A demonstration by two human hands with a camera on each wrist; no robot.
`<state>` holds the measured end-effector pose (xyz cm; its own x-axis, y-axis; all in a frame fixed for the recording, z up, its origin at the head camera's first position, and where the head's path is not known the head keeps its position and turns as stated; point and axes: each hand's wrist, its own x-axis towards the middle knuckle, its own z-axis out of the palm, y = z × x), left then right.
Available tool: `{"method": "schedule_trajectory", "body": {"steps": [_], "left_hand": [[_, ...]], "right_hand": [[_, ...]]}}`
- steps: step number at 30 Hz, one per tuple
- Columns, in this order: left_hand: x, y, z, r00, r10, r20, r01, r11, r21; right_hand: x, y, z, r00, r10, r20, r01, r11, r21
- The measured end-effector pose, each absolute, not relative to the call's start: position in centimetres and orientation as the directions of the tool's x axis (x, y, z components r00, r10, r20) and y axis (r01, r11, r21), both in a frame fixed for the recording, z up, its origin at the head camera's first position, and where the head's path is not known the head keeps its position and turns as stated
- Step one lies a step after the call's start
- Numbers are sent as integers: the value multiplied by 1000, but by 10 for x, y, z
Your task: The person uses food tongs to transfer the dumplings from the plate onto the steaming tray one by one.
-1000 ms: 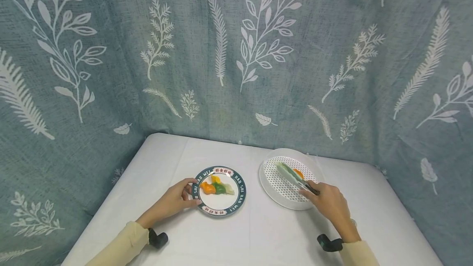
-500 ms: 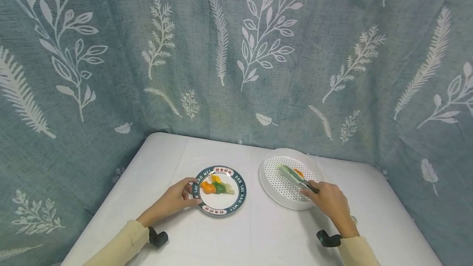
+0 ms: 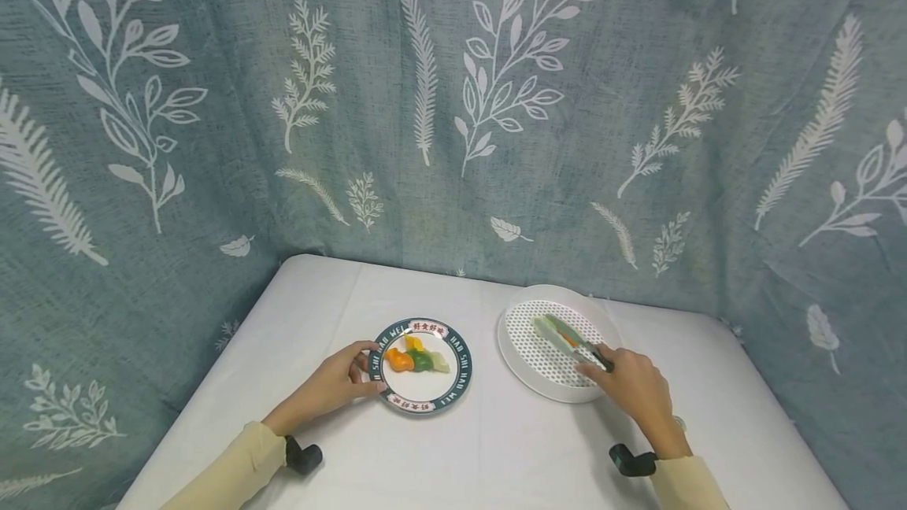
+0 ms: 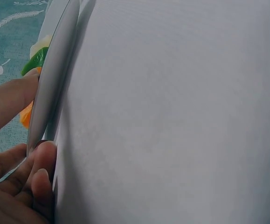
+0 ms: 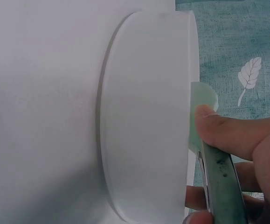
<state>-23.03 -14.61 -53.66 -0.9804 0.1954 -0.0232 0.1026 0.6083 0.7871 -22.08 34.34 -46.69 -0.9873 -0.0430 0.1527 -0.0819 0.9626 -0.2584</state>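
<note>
In the head view my left hand (image 3: 340, 378) grips the near-left rim of a round plate (image 3: 418, 406) with a dark green patterned border. The left wrist view has its thumb over the rim and fingers at the underside. On the plate lie an orange piece (image 3: 398, 360), a green piece (image 3: 421, 360), a yellow piece (image 3: 413, 343) and a pale green piece (image 3: 440, 363), all soft and dumpling-like. My right hand (image 3: 633, 384) holds green tongs (image 3: 549, 330) over a white perforated basket (image 3: 520, 368). Another orange piece (image 3: 568, 339) shows between the tong arms, partly hidden.
A white cloth covers the table (image 3: 475, 455). Blue-green patterned curtain (image 3: 439, 203) hangs behind and at both sides. A small pale ring-like object (image 3: 679, 423) lies beside my right wrist, mostly hidden.
The tong arms have spread and shifted slightly right, so the orange piece in the basket now lies between them rather than beside them. My left hand and the plate have stayed put.
</note>
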Motion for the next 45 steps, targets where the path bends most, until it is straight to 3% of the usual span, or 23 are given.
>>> {"method": "schedule_trajectory", "body": {"steps": [22,45], "left_hand": [[-225,-150,-532,-979,200,-22,105,600,793],[-226,-148,-532,-978,209,-7,120,589,799]], "right_hand": [[-198,299,-446,-961,-86,261,-165,940,-298],[-178,236,-463,-956,-185,230,-250,921,-299]]}}
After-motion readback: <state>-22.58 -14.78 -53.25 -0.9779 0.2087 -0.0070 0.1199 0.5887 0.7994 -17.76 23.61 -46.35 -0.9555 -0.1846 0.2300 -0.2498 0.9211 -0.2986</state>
